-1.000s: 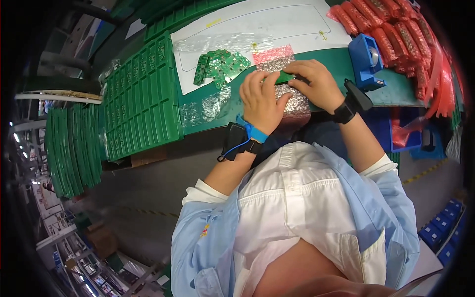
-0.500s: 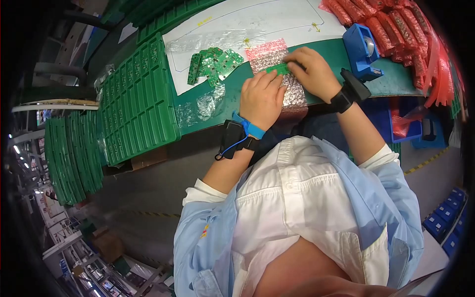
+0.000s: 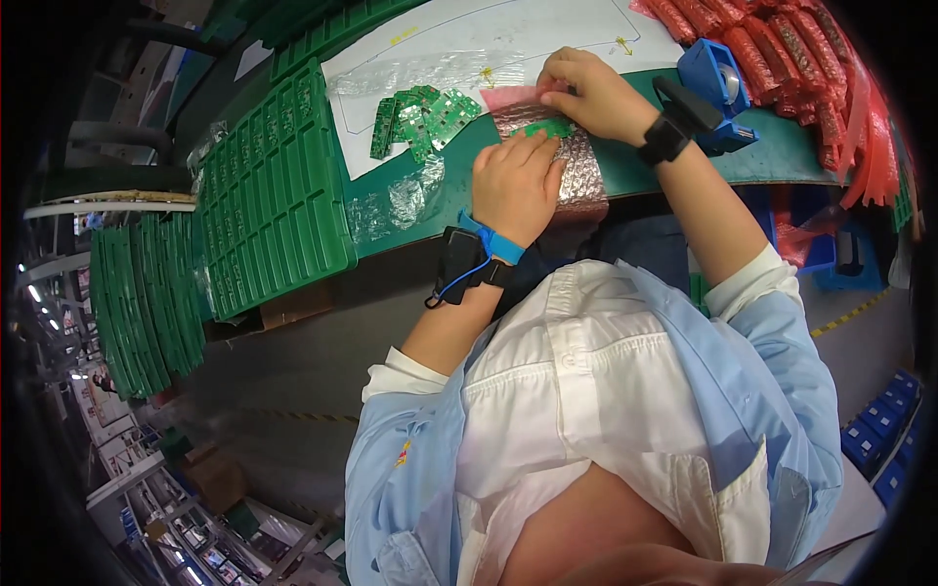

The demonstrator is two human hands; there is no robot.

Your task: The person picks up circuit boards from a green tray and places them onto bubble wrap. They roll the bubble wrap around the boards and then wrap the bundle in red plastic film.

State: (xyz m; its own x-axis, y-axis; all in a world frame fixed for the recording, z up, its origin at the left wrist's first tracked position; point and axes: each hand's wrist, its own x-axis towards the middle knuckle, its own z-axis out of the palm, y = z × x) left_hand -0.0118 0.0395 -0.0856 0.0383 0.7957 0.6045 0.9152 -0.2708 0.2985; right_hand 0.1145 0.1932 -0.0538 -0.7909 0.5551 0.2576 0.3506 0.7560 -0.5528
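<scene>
A strip of pink-and-silver bubble wrap (image 3: 580, 179) lies across the table's near edge, with a green circuit board (image 3: 553, 128) on it. My left hand (image 3: 516, 186) is open, its fingers laid flat over the board's left end. At the far end of the strip, my right hand (image 3: 592, 90) pinches the bubble wrap's edge between thumb and fingers and lifts it slightly. Left of the strip, several loose green circuit boards (image 3: 422, 119) lie in a pile on white paper.
A green compartment tray (image 3: 283, 210) holding boards stands at the left, with stacked green trays (image 3: 147, 303) beyond it. Clear plastic film (image 3: 405, 203) lies on the table. A blue tape dispenser (image 3: 714, 83) stands at the right, before a heap of red bubble-wrap packets (image 3: 782, 59).
My right hand has left the circuit board and moved away from me to the bubble wrap's far edge, now pinching and raising it. My left hand has stayed on the board.
</scene>
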